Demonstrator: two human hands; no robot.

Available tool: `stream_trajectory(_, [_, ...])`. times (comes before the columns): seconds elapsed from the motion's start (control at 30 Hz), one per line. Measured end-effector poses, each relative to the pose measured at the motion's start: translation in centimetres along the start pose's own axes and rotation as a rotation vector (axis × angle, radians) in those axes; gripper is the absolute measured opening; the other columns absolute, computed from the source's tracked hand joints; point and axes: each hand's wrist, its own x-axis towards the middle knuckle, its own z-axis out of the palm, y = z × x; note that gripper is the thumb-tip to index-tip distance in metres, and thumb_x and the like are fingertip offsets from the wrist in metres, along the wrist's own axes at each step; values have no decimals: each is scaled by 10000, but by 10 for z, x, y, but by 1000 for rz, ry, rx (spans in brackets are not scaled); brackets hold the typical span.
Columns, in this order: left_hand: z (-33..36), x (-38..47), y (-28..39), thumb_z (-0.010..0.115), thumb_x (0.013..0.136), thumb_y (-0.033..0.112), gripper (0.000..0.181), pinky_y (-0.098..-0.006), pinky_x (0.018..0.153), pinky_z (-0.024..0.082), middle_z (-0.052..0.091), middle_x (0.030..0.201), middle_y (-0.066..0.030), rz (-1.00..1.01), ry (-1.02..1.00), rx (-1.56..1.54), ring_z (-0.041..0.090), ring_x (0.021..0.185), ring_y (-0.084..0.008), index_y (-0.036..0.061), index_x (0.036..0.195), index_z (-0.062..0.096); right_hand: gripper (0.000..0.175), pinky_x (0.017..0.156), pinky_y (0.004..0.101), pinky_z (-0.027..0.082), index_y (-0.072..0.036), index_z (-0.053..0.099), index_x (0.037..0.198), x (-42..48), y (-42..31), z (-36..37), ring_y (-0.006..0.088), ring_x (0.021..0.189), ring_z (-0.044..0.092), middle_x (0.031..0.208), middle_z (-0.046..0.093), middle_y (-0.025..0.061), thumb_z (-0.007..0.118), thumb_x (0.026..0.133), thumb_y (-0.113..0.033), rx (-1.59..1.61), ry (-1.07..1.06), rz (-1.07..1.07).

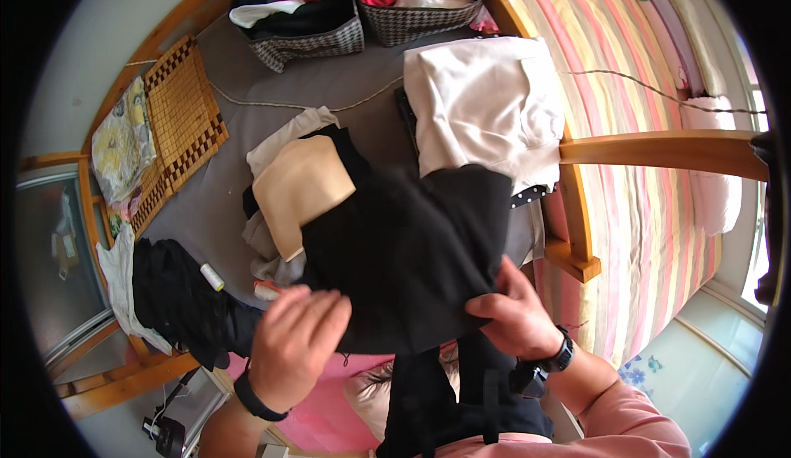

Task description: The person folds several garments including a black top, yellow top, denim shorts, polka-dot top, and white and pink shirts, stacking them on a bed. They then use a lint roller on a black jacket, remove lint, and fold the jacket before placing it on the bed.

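Note:
A black garment [408, 266], slightly blurred, spreads across the middle in front of me. My right hand [516, 319] grips its lower right edge, a watch on that wrist. At the lower left edge is my left hand [300, 340], fingers extended and thumb hidden; whether it pinches the fabric cannot be seen. Partly under the black garment lies a beige garment [303, 186], on a pile with a white cloth [287, 133] and a grey cloth [269, 245]. Right of that pile, a folded white garment [482, 109] rests on dark polka-dot fabric [531, 196].
Two houndstooth fabric bins [309, 47] [420, 22] full of clothes stand at the back. A bamboo mat [179, 130], a thread spool [212, 277] and black clothing [173, 291] lie left. A wooden rail [661, 152] juts beside the striped bed [642, 229]. A cord [364, 103] crosses the grey surface [296, 81].

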Motion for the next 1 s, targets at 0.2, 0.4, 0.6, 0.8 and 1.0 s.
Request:
stream_trajectory(0.2, [-24,128,-9,578,798,-72,411,-550,1198,392,771,1199,-119,131,478,226,713,1217,-308,20,1139,789,762,1235,474,396,2,391,1589,-2,-65,-5,312,1439,537,1555,543,159,571,850,56,67,8,-560])
stream_trajectory(0.4, [35,258,-39,594,691,-196,665,-523,1238,309,722,1370,-36,212,805,203,590,1403,-259,157,1225,777,540,1185,468,458,-32,478,1520,48,-67,-61,274,1365,589,1466,620,114,565,988,2,127,71,-804])
stream_trajectory(0.6, [177,252,-20,565,970,67,429,-615,1224,331,457,1610,-251,-164,180,83,442,1486,-450,43,1394,619,278,1098,435,536,-45,594,1274,155,-21,-128,216,1195,650,1303,673,66,644,1003,-8,137,351,-400])
stream_trajectory(0.8, [243,47,65,707,938,23,406,-453,1126,484,608,1466,-175,-533,343,-731,576,1366,-377,56,1342,692,222,1053,379,542,-86,631,1231,148,-6,-161,120,1100,674,1152,721,2,688,1017,-63,5,349,-354])
stream_trajectory(1.0, [253,-113,11,708,995,50,490,-349,1022,555,634,1388,-135,-1372,646,-1071,657,1188,-211,-6,1455,550,357,928,312,525,-63,632,1290,113,0,-128,169,1065,695,1018,708,50,586,1093,-358,-162,261,-2])
